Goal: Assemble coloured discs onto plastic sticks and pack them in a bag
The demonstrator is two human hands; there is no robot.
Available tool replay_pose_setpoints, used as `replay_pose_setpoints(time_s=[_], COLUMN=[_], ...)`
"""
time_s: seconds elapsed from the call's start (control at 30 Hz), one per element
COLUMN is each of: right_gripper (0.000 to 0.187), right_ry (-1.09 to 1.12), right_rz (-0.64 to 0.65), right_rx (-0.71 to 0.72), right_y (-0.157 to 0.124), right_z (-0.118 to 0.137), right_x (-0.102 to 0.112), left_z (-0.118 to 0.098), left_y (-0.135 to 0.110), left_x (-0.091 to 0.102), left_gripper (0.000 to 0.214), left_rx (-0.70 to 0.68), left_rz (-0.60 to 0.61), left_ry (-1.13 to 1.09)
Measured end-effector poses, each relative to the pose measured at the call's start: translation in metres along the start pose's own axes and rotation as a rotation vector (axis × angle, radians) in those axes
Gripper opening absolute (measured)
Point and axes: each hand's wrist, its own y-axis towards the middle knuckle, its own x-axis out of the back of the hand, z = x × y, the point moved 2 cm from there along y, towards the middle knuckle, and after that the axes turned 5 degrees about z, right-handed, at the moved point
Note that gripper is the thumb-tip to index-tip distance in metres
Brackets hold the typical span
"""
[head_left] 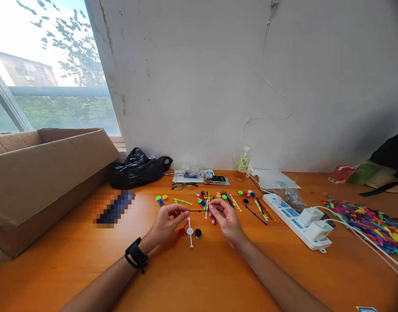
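"Left side, quick?"

"My feed: left hand [166,223], grip clamped on one end of the black stick [199,211], seemingly so its middle shows."

"Nearer the camera?"

"Red disc [182,232], white arrow [191,242] across a white disc [189,232], black disc [198,233]; rowed on the desk [199,277], probably for easy reach."

"Right?"

"Right hand [225,219], grip clamped on the stick's other end, likely for levelness."

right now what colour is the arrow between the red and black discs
The arrow is white, seen best in the head view.
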Motion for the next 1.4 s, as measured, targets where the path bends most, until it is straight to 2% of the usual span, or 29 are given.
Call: replay_pose_setpoints(time_s=[0.23, 0.43, 0.6, 0.9, 1.03, 1.23, 1.4], right_gripper=[0.043, 0.046, 0.043, 0.039, 0.041, 0.047, 0.046], right_ry=[0.014, 0.064, 0.054, -0.071, -0.072, -0.014, -0.035], right_rz=[0.011, -0.023, -0.045, -0.013, 0.001, 0.012, 0.016], right_rx=[-0.066, -0.098, -0.055, 0.057, 0.042, 0.014, 0.006], right_y=[-0.001, 0.0, 0.001, -0.002, -0.003, -0.004, -0.003], right_z=[0.001, 0.003, 0.003, 0.002, 0.003, 0.006, 0.005], right_x=[-0.001, 0.0, 0.002, -0.001, -0.002, -0.001, -0.002], left_z=[-0.004, -0.003, -0.003, -0.011, -0.013, 0.008, 0.016], left_y=[-0.001, -0.001, -0.002, -0.002, -0.001, 0.005, 0.007], left_x=[-0.004, -0.005, -0.003, -0.002, -0.001, 0.004, 0.006], left_gripper=[0.039, 0.036, 0.033, 0.04, 0.038, 0.028, 0.029], left_rx=[-0.033, -0.035, -0.056, -0.057, 0.014, 0.192, 0.256], left_rz=[0.012, 0.022, 0.048, -0.004, 0.008, -0.049, -0.035], left_ry=[0.013, 0.015, 0.008, -0.023, -0.184, -0.642, -0.731])
